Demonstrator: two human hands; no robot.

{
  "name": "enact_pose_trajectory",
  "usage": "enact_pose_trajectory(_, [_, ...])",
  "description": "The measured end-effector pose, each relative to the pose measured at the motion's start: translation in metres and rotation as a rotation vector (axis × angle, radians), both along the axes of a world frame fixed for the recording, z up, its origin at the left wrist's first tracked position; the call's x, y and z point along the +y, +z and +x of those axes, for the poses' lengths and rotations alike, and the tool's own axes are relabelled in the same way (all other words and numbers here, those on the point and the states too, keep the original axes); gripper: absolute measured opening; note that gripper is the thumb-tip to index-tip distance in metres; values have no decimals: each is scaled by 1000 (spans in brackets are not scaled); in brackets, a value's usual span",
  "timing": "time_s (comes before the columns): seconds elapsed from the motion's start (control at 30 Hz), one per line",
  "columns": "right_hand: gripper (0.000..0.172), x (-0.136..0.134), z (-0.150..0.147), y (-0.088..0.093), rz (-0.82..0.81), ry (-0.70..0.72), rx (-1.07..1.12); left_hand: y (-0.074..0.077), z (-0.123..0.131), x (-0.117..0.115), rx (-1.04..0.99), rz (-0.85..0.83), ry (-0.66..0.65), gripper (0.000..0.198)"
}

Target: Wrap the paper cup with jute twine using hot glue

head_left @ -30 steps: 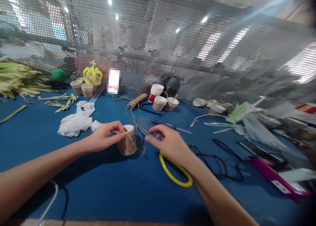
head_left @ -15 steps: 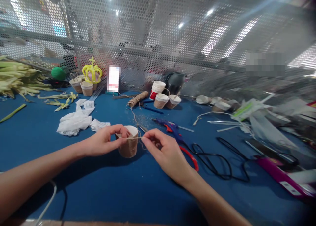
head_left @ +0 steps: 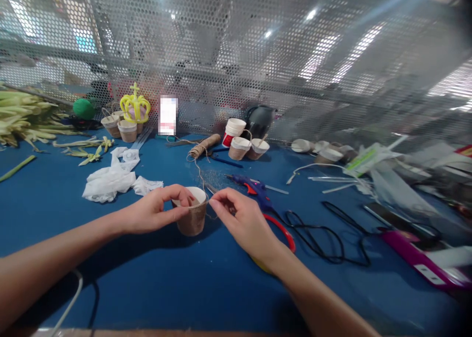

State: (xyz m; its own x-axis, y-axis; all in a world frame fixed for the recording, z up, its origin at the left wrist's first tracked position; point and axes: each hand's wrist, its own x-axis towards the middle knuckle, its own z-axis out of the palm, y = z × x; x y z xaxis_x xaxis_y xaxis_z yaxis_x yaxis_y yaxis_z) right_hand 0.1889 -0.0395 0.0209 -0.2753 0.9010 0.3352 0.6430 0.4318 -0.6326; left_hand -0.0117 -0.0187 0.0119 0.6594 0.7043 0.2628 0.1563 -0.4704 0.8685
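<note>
Just in front of me is a small paper cup (head_left: 192, 222) wrapped in brown burlap-like cloth, white inside. My left hand (head_left: 157, 210) grips its rim, fingers inside and thumb outside. A thin twine (head_left: 200, 176) runs from a twine roll (head_left: 206, 146) down to the cup and lies along its upper edge. At the cup's right side, my right hand (head_left: 243, 221) pinches the twine between thumb and forefinger. Beyond the right hand lies a blue glue gun (head_left: 254, 187). Red-handled scissors (head_left: 282, 229) are partly hidden under that hand.
Several covered cups (head_left: 239, 148) stand at the back against a perforated metal screen (head_left: 206, 81). White cloth (head_left: 106, 182) lies left, near a yellow crown (head_left: 135, 106). Black cable (head_left: 334, 238) loops toward a purple power strip (head_left: 416, 258) on the right.
My right hand has drawn slightly closer to the cup, and the twine that was stretched away from the rim now lies against the cup's side. The left hand keeps its grip.
</note>
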Motion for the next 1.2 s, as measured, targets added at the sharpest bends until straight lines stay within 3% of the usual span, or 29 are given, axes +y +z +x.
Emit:
enact_pose_trajectory(0.23, [11, 2, 1, -2, -3, 5, 12, -2, -2, 1, -24, -38, -33, 15])
enact_pose_trajectory(0.5, [10, 3, 4, -2, -28, 39, 26, 0, -3, 0, -108, -227, -114, 17])
enact_pose_trajectory(0.9, [16, -1, 8, 4, -285, 170, 221, 2, -5, 2, -236, -492, -233, 16])
enact_pose_trajectory(1.2, [15, -2, 11, 6, -488, 243, 281, 1, -7, 2, -256, -575, -275, 15])
